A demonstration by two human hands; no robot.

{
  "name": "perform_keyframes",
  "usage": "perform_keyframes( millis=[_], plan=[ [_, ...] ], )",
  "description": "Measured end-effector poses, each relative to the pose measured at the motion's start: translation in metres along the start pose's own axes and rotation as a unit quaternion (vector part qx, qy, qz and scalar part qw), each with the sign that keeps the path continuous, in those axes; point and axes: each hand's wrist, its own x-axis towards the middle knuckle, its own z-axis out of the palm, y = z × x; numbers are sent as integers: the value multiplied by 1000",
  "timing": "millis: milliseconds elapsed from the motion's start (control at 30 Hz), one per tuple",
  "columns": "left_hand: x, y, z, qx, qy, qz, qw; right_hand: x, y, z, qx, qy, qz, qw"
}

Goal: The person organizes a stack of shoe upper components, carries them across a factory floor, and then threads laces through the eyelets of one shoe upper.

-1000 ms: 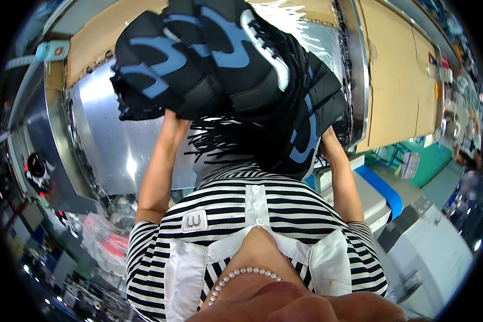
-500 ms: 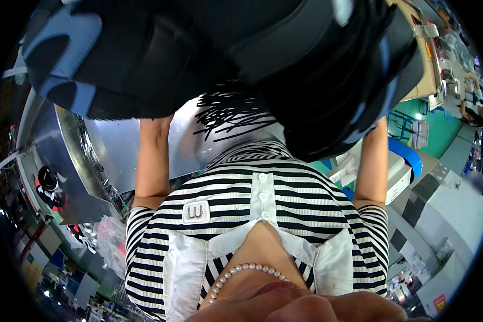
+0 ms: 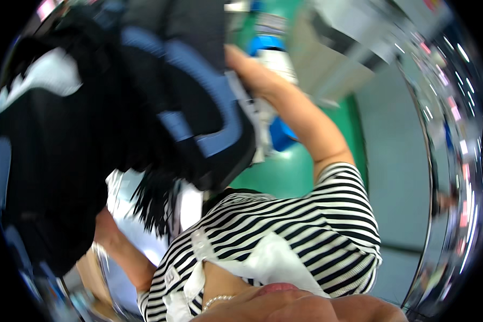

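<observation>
Two large black bundles fill the upper left, close to the camera. They look like stacked shoe uppers (image 3: 53, 145) with blue-grey curved patches. My right hand (image 3: 242, 64) is against the right edge of the nearer bundle (image 3: 220, 115), its fingertips hidden behind it. Lower down, my left hand (image 3: 105, 226) meets the underside of the left bundle, and most of its fingers are covered. Both arms are raised and bear the load. Thin black strands (image 3: 153, 204) hang between the bundles, blurred by motion.
Beyond my right arm lies a green floor (image 3: 298, 174). A blue-topped white object (image 3: 268, 45) and a blue item (image 3: 282, 134) stand there. Grey panels (image 3: 394, 172) run along the right. A tan box-like thing (image 3: 91, 273) shows at lower left.
My body has turned, and the surroundings are smeared. The bundles have shifted left in view, and my right forearm now shows more fully. The metal table has mostly left sight.
</observation>
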Motion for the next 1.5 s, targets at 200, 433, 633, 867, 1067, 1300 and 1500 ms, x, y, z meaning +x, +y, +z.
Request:
perform_keyframes(
  millis=[200, 433, 633, 867, 1067, 1300, 1500],
  plan=[
    [-50, -89, 73, -31, -194, -188, 962, -179, -12, -57, 22, 131, -166, 977],
    [-163, -183, 198, 29, -310, -347, 885, -344, -37, -89, -1, 368, -136, 920],
    [-306, -257, 275, 54, -400, -473, 783, -458, -23, -155, -10, 515, -148, 845],
    [-437, -365, 331, 76, -471, -548, 687, -552, -42, -212, 52, 613, -83, 784],
    [-556, -458, 338, 16, -679, -559, 475, -635, -41, -224, 69, 700, -90, 705],
    [-731, -519, 352, 28, -732, -588, 342, -745, -1, -264, 63, 772, -130, 619],
    [-896, -554, 364, 74, -723, -634, 263, -835, 31, -294, 75, 855, -125, 498]
  ],
)
